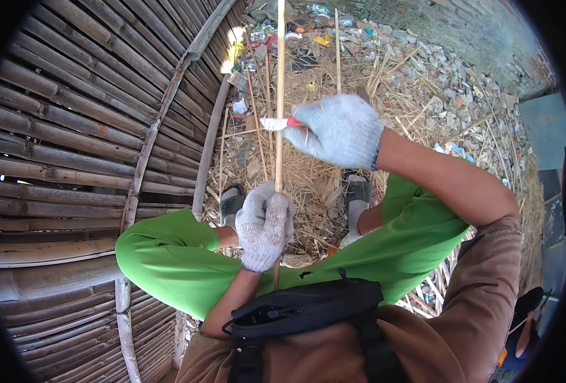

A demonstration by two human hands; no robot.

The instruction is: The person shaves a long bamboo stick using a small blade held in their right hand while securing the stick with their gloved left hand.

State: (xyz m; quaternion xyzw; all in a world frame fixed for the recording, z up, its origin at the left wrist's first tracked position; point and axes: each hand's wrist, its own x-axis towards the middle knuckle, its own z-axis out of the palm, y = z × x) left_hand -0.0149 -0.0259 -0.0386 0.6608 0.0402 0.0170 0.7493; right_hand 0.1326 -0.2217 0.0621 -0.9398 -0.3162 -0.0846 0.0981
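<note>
The pale stick (pixel 280 76) is being held lengthwise over the mid ground (pixel 252 169), running out betw. the sandalled feet (pixel 357 207); its far end is being cut off by the view. The gloved L hand (pixel 264 223) is being clenched round its lower part. The gloved R hand (pixel 340 131) is being curled tight round the red handle of a knife (pixel 271 124), the blade being laid across the stick; whether it's biting can't be told.

For a clean shave (judging by the pose), the blade is best being set at a low angle, strokes being aimed away from the L hand, w/ the stick being braced vs. twisting.

The ground's L edge is being bounded by a bamboo wall (pixel 72 127), so elbow room is prob. being limited there. The stick's near end is being hidden by the black waist bag (pixel 305 309); straw (pixel 311 210) & rubbish are being spread underfoot, so footing is poss. being made uneven.
</note>
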